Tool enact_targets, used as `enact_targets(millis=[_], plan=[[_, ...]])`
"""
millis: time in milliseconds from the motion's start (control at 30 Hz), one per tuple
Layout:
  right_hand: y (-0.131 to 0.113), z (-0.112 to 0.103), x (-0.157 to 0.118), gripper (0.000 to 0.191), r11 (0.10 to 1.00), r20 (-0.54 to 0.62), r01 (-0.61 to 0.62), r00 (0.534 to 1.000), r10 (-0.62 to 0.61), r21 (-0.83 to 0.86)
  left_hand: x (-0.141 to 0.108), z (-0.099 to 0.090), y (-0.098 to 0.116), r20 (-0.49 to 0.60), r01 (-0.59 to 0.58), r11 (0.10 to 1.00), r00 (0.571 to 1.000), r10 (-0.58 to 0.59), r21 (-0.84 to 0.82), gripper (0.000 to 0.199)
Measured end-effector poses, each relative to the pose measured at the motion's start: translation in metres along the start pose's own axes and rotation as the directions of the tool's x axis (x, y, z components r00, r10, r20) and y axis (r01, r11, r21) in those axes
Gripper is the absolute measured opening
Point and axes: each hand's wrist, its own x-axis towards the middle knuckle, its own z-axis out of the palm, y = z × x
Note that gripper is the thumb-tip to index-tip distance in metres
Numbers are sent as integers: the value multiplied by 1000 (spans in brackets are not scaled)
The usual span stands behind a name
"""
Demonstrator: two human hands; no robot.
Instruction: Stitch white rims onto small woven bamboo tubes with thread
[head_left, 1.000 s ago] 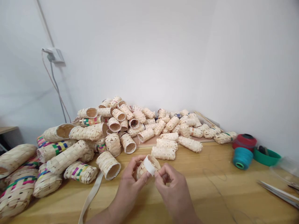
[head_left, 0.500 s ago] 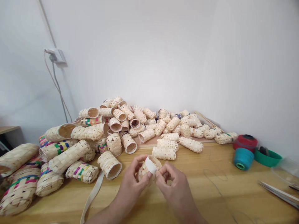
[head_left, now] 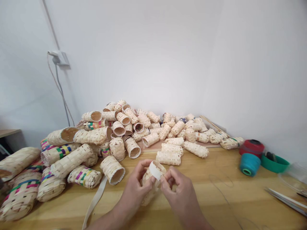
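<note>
A small woven basket point(head_left: 149, 195), shaped like a tube and made of pale flat strips, is tilted between my hands near the front of the table. My left hand point(head_left: 137, 185) wraps round its left side, thumb pressed on the front near the rim. White cloth tape point(head_left: 155, 172) lies along the outside of the rim. My right hand point(head_left: 174, 185) pinches the tape's right end against the rim with thumb and forefinger; any needle there is too small to make out. Another woven basket point(head_left: 110, 167) lies on its side left of my left hand, by a loose cloth strip point(head_left: 97, 198).
A large pile of woven baskets point(head_left: 130, 116) fills the back and left of the table point(head_left: 206, 204). At the right are a red thread cone point(head_left: 251, 148), a blue thread cone point(head_left: 249, 164), a green dish point(head_left: 275, 164) and scissors point(head_left: 286, 201). Grey thread point(head_left: 222, 190) trails across the wood.
The basket's lower body shows more clearly below my hands. Both hands keep nearly the same place and hold on the rim.
</note>
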Motion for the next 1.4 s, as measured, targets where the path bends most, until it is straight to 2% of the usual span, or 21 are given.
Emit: enact_targets(millis=[167, 233, 333, 433, 500, 600, 633, 700, 767, 833, 900, 1033, 1133, 1233, 1300, 1400], plan=[[0, -1, 2, 23, 998, -24, -25, 999, 27, 56, 1, -1, 1, -25, -14, 1000, 1000, 14, -2, 32], [1, -3, 3, 18, 994, -11, -71, 997, 73, 81, 0, -2, 2, -25, -16, 1000, 1000, 16, -21, 32], [4, -9, 6, 17, 990, 78, -99, 993, 91, 98, -1, -2, 2, -7, -16, 998, 1000, 15, -62, 34], [6, -16, 9, 22, 997, 215, -8, 977, -10, 81, -1, -3, 2, 51, 4, 997, 999, 0, -79, 37], [8, -20, 11, 27, 997, 251, 67, 965, -75, 38, 1, -6, 4, 31, -6, 999, 1000, 7, -33, 34], [10, -24, 13, 25, 988, 280, 146, 951, -128, -45, 3, -15, 13, -67, -113, 984, 990, 123, 138, 30], [10, -25, 13, 25, 983, 294, 169, 945, -143, -66, 4, -18, 17, -65, -166, 965, 981, 183, 200, 29], [11, -26, 13, 23, 970, 320, 227, 929, -188, -89, 6, -23, 25, 28, -282, 911, 958, 287, 300, 25], [11, -27, 12, 20, 951, 335, 295, 908, -250, -89, 8, -26, 30, 178, -394, 843, 919, 352, 366, 20], [11, -27, 11, 20, 931, 339, 355, 889, -307, -88, 9, -27, 33, 301, -471, 783, 878, 371, 408, 16], [10, -27, 11, 22, 915, 341, 392, 877, -340, -98, 11, -27, 36, 351, -493, 754, 863, 363, 435, 13], [9, -26, 10, 23, 910, 339, 394, 880, -333, -129, 10, -28, 42, 358, -385, 822, 902, 240, 419, 10], [8, -25, 9, 15, 934, 315, 347, 898, -306, -84, 10, -30, 44, 336, -267, 889, 932, 139, 372, 12], [8, -25, 9, 16, 969, 203, 246, 950, -238, -11, 11, -31, 40, 230, -181, 938, 966, 114, 297, 19], [8, -26, 11, 13, 983, 140, 183, 973, -184, 22, 12, -29, 34, 153, -106, 976, 985, 77, 189, 24], [9, -25, 11, 12, 985, 148, 170, 974, -174, 39, 12, -24, 26, 106, 1, 1000, 994, -4, 28, 28]])
